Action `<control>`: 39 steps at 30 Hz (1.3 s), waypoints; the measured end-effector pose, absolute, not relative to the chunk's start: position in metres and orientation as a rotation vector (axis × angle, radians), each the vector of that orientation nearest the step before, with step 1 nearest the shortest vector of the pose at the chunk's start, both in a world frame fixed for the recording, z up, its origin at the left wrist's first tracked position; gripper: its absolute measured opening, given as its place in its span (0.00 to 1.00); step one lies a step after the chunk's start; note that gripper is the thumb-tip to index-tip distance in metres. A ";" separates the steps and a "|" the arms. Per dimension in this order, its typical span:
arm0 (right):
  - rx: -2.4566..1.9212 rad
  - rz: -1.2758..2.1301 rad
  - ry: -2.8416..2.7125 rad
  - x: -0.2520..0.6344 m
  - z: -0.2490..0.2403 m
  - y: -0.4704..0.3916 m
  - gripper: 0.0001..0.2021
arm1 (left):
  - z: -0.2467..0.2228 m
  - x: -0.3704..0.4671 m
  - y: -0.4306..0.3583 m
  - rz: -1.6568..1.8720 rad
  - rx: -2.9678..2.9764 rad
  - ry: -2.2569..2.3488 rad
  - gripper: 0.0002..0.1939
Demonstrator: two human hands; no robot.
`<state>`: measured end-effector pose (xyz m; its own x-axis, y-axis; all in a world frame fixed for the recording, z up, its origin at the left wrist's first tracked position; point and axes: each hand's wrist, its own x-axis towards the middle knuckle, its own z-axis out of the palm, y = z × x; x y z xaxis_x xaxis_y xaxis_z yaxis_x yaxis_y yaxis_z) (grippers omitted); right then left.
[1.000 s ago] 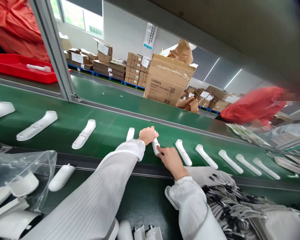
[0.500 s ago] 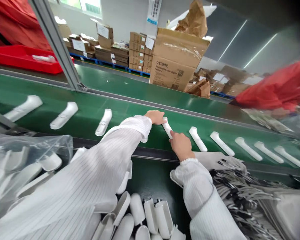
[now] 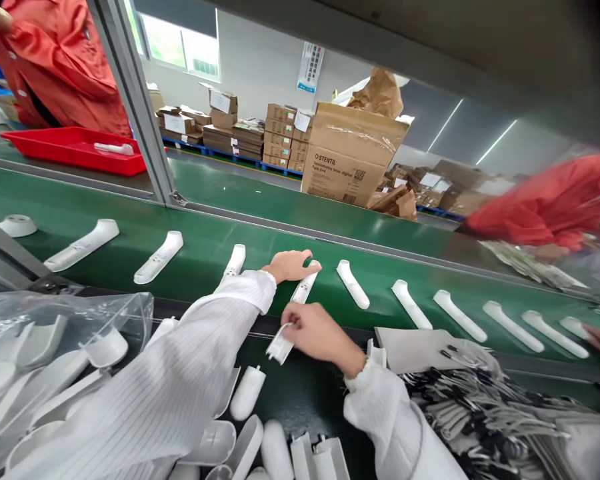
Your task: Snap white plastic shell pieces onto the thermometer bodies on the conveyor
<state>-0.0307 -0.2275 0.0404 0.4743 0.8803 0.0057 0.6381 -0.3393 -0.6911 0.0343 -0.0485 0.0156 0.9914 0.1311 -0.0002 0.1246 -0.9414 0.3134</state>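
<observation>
The left hand (image 3: 291, 267) contacts the upper end of a white handset shell (image 3: 304, 287) lying on the green belt (image 3: 205, 247); whether its fingers are closed around the shell cannot be determined. The right hand (image 3: 320, 337) grips a white cover (image 3: 280, 348) between its fingers, near the shell's lower end, above the worktop (image 3: 305, 397). Loose covers (image 3: 276, 448) lie below; grey cuffs (image 3: 415, 347) are piled at right.

Stretches crosswise as a smooth green belt (image 3: 205, 267), carrying a spaced row of slender white plastic housings (image 3: 353, 285) with bent ends.
</observation>
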 end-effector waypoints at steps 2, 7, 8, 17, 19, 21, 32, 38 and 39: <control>-2.174 0.300 -1.044 -0.008 0.043 -0.239 0.16 | 0.014 0.039 -0.055 0.049 2.817 0.115 0.29; -2.311 -0.146 -0.900 0.021 0.027 -0.249 0.21 | 0.009 0.049 -0.065 0.130 2.846 0.212 0.17; -2.336 -0.151 -0.948 0.022 0.022 -0.249 0.21 | 0.007 0.051 -0.066 0.152 2.845 0.251 0.17; -2.427 -0.269 -0.941 0.033 0.013 -0.256 0.19 | 0.002 0.061 -0.058 0.222 2.812 0.331 0.16; -2.462 -0.280 -0.940 0.035 0.009 -0.255 0.20 | 0.002 0.064 -0.058 0.226 2.810 0.346 0.16; -2.472 -0.216 -0.994 0.034 0.006 -0.253 0.19 | 0.000 0.066 -0.059 0.228 2.802 0.371 0.16; -2.575 0.122 -1.102 0.047 0.005 -0.259 0.22 | 0.007 0.079 -0.073 0.155 2.867 0.326 0.18; -2.577 -0.104 -1.103 0.025 0.032 -0.256 0.19 | 0.045 0.065 -0.065 0.085 2.964 0.131 0.27; -2.462 -0.050 -1.182 0.012 0.042 -0.254 0.18 | 0.051 0.059 -0.059 0.181 2.973 0.156 0.29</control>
